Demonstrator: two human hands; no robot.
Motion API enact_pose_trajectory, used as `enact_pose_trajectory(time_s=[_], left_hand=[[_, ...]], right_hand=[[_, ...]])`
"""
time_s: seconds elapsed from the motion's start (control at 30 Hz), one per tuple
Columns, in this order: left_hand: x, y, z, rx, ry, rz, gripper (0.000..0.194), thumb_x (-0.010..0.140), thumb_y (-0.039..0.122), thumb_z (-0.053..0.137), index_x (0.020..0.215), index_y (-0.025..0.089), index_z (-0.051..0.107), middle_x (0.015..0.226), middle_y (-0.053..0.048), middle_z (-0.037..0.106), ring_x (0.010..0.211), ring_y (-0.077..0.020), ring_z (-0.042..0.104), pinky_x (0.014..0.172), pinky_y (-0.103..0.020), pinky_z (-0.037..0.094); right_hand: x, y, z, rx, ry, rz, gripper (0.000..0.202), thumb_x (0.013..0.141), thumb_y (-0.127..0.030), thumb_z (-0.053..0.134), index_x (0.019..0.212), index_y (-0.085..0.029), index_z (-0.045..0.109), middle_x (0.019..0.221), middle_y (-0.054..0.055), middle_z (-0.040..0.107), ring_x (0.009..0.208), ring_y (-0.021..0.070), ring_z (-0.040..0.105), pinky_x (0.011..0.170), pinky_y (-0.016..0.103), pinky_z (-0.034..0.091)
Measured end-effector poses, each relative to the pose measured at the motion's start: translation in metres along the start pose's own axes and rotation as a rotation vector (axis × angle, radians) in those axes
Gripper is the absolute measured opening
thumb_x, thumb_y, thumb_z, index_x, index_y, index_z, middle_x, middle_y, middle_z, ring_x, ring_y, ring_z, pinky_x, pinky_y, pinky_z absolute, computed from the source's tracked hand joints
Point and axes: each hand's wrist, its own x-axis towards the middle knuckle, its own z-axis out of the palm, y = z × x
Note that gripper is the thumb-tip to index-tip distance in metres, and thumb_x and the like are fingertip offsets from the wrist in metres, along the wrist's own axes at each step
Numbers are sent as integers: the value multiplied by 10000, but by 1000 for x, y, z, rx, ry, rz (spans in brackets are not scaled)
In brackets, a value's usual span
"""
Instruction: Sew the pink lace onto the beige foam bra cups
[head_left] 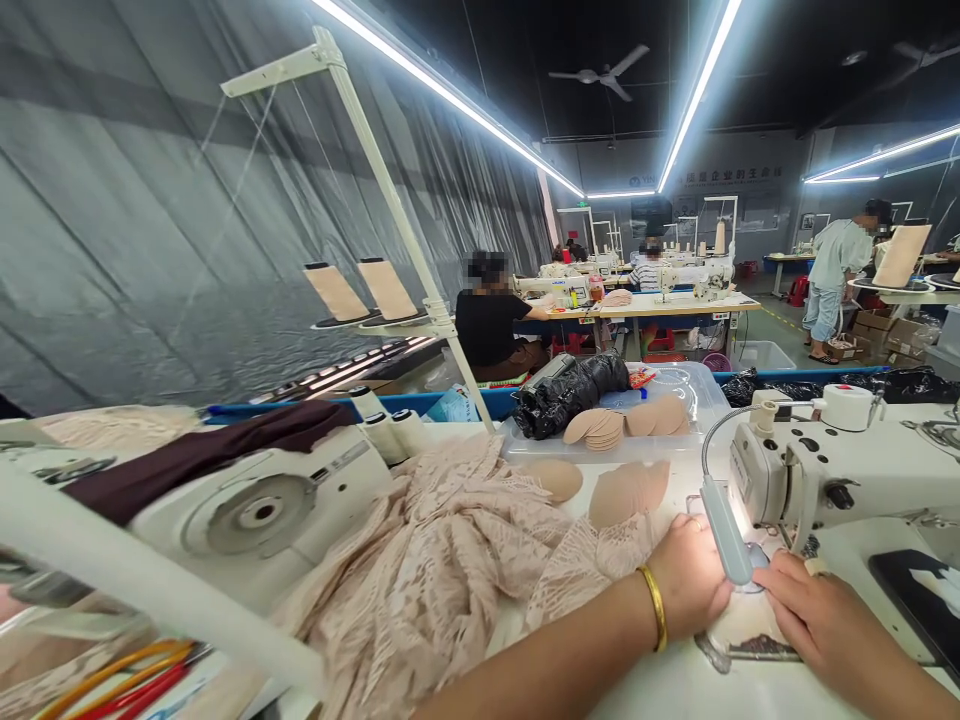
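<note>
My left hand [686, 575], with a gold bracelet [654, 608] at its wrist, is closed beside the needle area of a white sewing machine [847, 470]. Its fingertips are hidden behind the lit grey lamp [726, 535]. My right hand [814, 605] lies just right of the lamp, thumb and fingers drawn together near the presser foot. Whatever is between the fingers of either hand is too hidden to make out. Pale pink lace fabric [457, 560] lies bunched to the left, its end reaching my left hand. Beige oval pads [628, 492] rest behind that hand.
A clear plastic tray [709, 400] holds more pads and a black plastic bundle [570, 395]. At left stand a thread stand [390, 190], another machine head [262, 510], and orange- and red-handled scissors [124, 685]. Beyond, a person in black [487, 325] sits at a table.
</note>
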Motion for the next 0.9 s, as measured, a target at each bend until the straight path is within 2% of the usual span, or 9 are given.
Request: enact_pose_trajectory(time_s=[0.17,0.3,0.4,0.53,0.6,0.67,0.73,0.83,0.9], left_hand=[[8,3,4,-20,19,-103,54,893,196,668,900,177,619,1074,-96,693,1008,-283,630,892,-421,483],[-1,3,7,-42,34,-124,133,814,94,669,897,178,610,967,-84,703,897,-261,656,814,-378,522],[-32,18,0,-105,104,-121,250,884,51,577,1098,172,617,1043,-87,726,942,-236,679,871,-355,546],[-94,42,-12,-441,378,-80,482,961,201,630,1423,228,496,1324,-114,671,1208,-253,642,1056,-380,534],[-124,38,-17,-476,395,-264,589,910,226,694,1462,238,490,1384,-135,642,1275,-300,614,1103,-456,522],[-151,24,-25,-405,365,-586,521,867,209,700,1375,231,585,1327,-139,675,1248,-339,632,1094,-538,526],[-172,10,-35,-330,429,-813,434,834,235,703,1266,213,663,1296,-151,695,1249,-383,634,1102,-619,502],[-184,20,-47,-428,673,-877,329,892,356,708,1190,219,724,1271,-146,709,1238,-371,640,1112,-587,495],[-179,50,-44,-809,697,-858,312,909,495,749,1076,232,765,1029,-110,745,1001,-309,709,950,-461,581]], right_hand=[[-2,4,4,60,77,-9,342,1098,-202,336,1177,-266,663,995,69,704,732,213,680,633,348,510],[-4,-5,4,246,175,51,353,1111,-321,372,1135,-276,722,919,70,705,788,242,666,705,381,497],[1,-34,3,660,170,229,334,1081,-507,484,1254,-305,686,921,42,716,813,246,669,748,385,511],[13,-87,9,1228,208,488,670,926,-676,665,1441,-258,571,673,-58,583,621,207,591,616,332,482],[15,-107,13,1366,235,563,733,841,-697,753,1392,-236,609,607,-83,516,565,184,549,577,310,461],[13,-119,17,1471,295,629,753,789,-696,807,1369,-253,622,615,-79,536,555,169,540,556,288,449],[10,-127,19,1565,364,684,759,757,-681,848,1365,-290,617,648,-73,575,551,154,540,532,263,435],[5,-137,19,1686,453,747,750,718,-645,905,1337,-323,631,677,-82,578,527,120,519,494,225,409],[2,-146,18,1737,506,787,757,690,-625,937,1326,-336,646,700,-85,585,528,109,526,494,217,429]])
